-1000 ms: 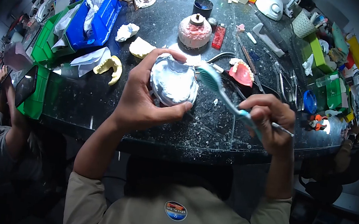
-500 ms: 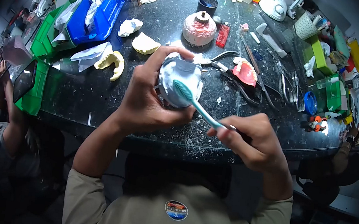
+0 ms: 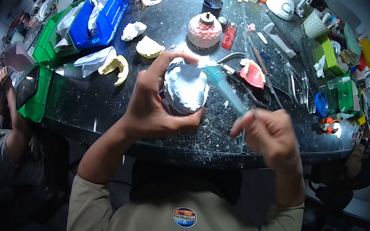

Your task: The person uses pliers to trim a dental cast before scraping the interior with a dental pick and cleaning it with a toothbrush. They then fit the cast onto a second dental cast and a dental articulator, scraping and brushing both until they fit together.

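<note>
Near the centre of the frame, the left hand (image 3: pixel 148 95) is curled around a pale, arch-shaped dental cast (image 3: pixel 185 90), index finger over its top edge and thumb along its lower right. The right hand (image 3: pixel 271 137), right of centre, has its fingers closed on the handle of a teal toothbrush (image 3: pixel 232 96), which is blurred. Half a second ago the bristles lay over the face of the cast; now the brush head is off to the upper right of it, and the right hand sits slightly higher and farther right. Whether the bristles touch the cast's edge cannot be told. The left hand's grip looks much the same. On the dark bench (image 3: pixel 81 108), the pink denture (image 3: pixel 254 75) at upper right, the red lighter (image 3: pixel 229 37) at upper centre and the yellowish horseshoe-shaped piece (image 3: pixel 119 71) left of centre have kept their places.
</note>
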The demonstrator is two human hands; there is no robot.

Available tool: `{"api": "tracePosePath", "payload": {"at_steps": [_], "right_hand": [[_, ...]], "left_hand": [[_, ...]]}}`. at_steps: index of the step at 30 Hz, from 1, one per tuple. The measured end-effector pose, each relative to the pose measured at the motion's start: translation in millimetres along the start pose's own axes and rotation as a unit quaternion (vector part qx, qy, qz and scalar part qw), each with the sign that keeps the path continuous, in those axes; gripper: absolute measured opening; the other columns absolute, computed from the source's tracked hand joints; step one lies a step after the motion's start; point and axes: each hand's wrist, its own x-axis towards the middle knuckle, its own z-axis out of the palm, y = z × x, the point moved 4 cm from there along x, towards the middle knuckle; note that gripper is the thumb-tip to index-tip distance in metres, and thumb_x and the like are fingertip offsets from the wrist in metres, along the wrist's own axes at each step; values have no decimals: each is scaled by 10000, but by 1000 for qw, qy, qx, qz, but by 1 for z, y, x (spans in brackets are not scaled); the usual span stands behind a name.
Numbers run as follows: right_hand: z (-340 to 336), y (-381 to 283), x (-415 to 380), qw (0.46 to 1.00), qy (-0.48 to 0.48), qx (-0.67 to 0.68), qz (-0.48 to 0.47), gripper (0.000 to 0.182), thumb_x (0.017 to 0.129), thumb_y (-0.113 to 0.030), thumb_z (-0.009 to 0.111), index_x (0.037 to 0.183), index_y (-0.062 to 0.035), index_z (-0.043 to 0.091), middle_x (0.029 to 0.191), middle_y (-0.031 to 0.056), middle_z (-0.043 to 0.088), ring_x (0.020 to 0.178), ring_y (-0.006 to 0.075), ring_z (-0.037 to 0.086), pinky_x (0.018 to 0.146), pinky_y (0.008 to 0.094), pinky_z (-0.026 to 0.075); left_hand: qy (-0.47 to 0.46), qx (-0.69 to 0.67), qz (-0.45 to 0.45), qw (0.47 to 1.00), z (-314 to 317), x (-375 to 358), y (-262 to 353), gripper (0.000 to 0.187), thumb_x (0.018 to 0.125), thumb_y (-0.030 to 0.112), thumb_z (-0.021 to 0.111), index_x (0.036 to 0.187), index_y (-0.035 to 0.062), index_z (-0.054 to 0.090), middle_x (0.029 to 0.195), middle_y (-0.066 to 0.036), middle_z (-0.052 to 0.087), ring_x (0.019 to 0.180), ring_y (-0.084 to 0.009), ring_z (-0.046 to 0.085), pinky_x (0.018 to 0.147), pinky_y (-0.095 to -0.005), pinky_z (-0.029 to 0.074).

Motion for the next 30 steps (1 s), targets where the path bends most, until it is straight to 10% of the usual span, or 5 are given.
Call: {"api": "tracePosePath", "payload": {"at_steps": [5,10,14,19,30], "right_hand": [[-22,18,6,989,83,-34,120,340,989,-230,535,778,4,662,506,-37,469,473,19,382,440,228,286],[-13,8,5,988,58,-140,24,300,977,-198,547,775,-6,658,509,-21,481,483,40,394,446,262,308],[-89,39,19,913,300,-263,82,275,927,-230,628,805,14,663,528,44,502,504,90,412,478,301,339],[-131,39,24,737,378,-543,-137,241,856,-259,722,877,-22,683,558,24,473,481,104,379,472,319,335],[-77,-34,42,945,114,-113,-284,815,1008,-535,58,1137,62,598,811,123,653,658,168,614,635,277,489]], "left_hand": [[17,1,17,1000,6,-2,-5,647,615,119,830,1154,-22,501,953,-111,630,868,-141,642,771,-260,532],[49,-60,-43,996,7,-4,-8,640,645,117,835,1163,-24,487,975,-119,630,899,-157,646,807,-271,533],[60,-138,-101,984,-3,1,-13,639,662,114,838,1173,-24,480,993,-126,629,924,-165,646,833,-282,536],[47,-181,-141,972,-2,1,-20,635,672,126,830,1170,-42,474,991,-138,645,927,-168,651,849,-292,533],[28,-179,-142,973,-5,3,-22,639,669,89,789,1199,-55,463,1034,-173,653,960,-195,655,870,-306,526]]}}
